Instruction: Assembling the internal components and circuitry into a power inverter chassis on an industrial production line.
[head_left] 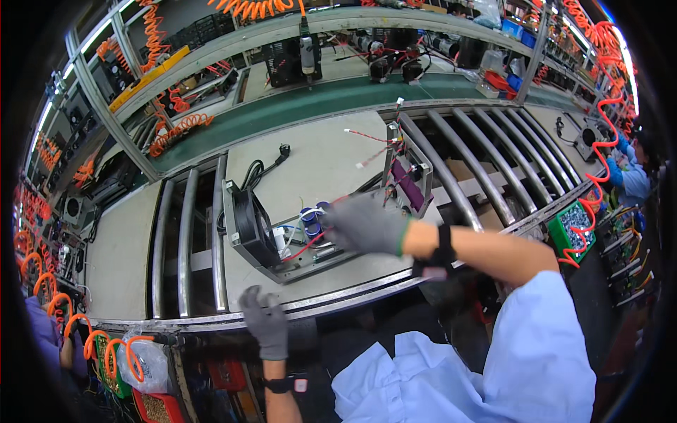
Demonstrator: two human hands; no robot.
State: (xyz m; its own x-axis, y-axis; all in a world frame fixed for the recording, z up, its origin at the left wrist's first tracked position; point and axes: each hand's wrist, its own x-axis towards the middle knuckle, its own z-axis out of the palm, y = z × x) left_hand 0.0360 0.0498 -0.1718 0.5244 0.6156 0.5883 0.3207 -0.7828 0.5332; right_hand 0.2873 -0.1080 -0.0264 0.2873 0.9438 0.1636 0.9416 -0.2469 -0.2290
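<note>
My right hand point(367, 224), in a grey glove, reaches over an open metal chassis point(303, 268) on a pale board. Its fingertips are blurred beside blue cylindrical capacitors point(310, 224) and a red wire point(305, 247); whether they grip anything cannot be made out. A black fan point(252, 225) stands upright at the chassis's left end. At the right end rises a panel with a purple part point(407, 185) and loose red and white connector leads point(371, 137). In front of the fan, near the bench edge, my gloved left hand point(264, 321) has its fingers apart and holds nothing.
Metal rollers point(189, 243) lie left of the board, and more rollers point(486, 169) lie right. A black power cord point(262, 169) rests behind the fan. An electric screwdriver point(307, 53) hangs above a green belt point(338, 92). A green bin of screws point(571, 229) sits at right, near another person point(631, 173).
</note>
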